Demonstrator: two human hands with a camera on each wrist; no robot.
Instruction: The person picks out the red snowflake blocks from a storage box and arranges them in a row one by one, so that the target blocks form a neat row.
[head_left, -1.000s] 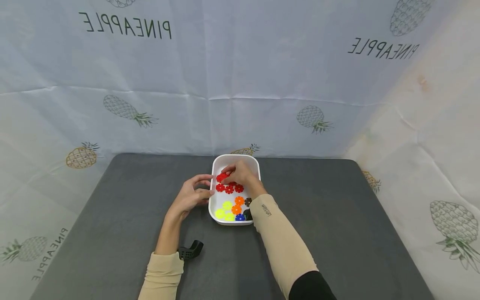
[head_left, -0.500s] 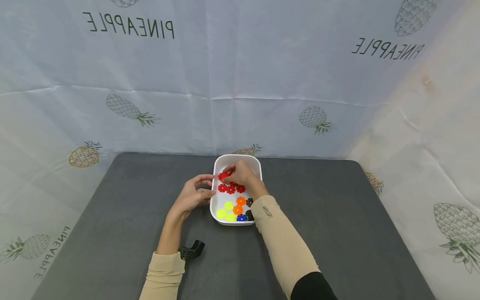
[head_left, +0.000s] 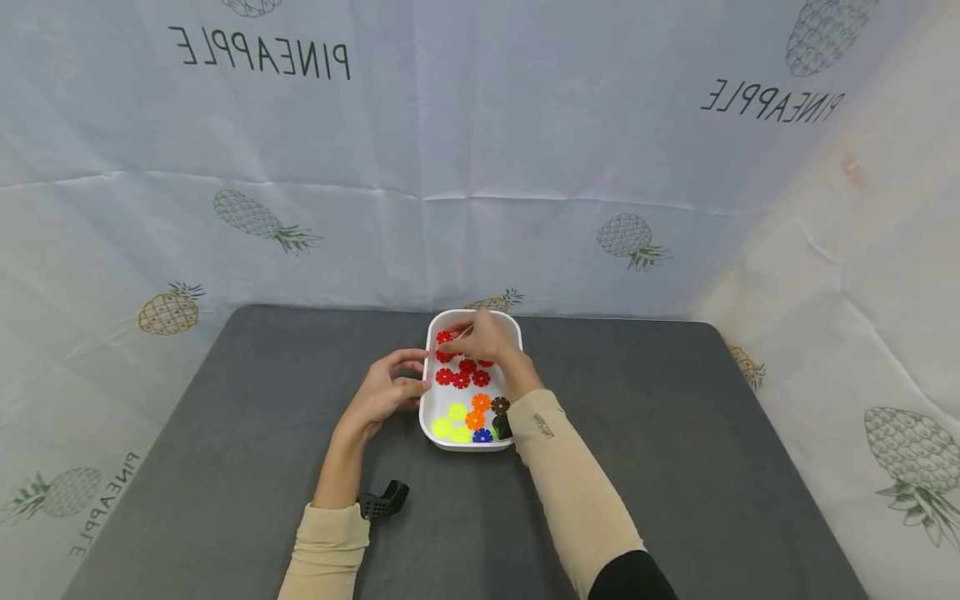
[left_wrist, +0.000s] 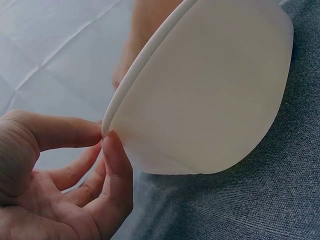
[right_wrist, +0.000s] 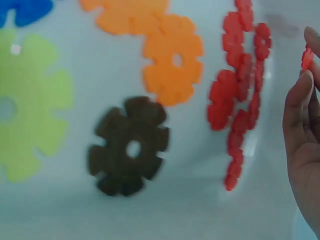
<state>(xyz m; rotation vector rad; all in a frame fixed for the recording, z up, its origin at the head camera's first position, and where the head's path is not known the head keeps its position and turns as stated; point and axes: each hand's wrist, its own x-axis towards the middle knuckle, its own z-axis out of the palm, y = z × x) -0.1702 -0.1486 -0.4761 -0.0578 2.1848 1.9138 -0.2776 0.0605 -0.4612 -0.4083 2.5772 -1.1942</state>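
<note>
I see the desk [head_left: 615, 433] with the tray [head_left: 444, 395] at far middle; the left hand [head_left: 382, 390] pinches its left rim, while the right hand [head_left: 487, 343], nearly closed, pinches a red disc [right_wrist: 307, 57] over the tray's far half.

A pale cloth [head_left: 510, 117] is hanging behind and beside a dark gray table [head_left: 637, 425] with rounded far corners. Outlined pineapples [head_left: 243, 212] and mirror-reversed "PINEAPPLE" lettering [head_left: 262, 52] are dotting the cloth; a crease [head_left: 510, 197] is running across it. The middle is looking bluish, the right creamier.
</note>
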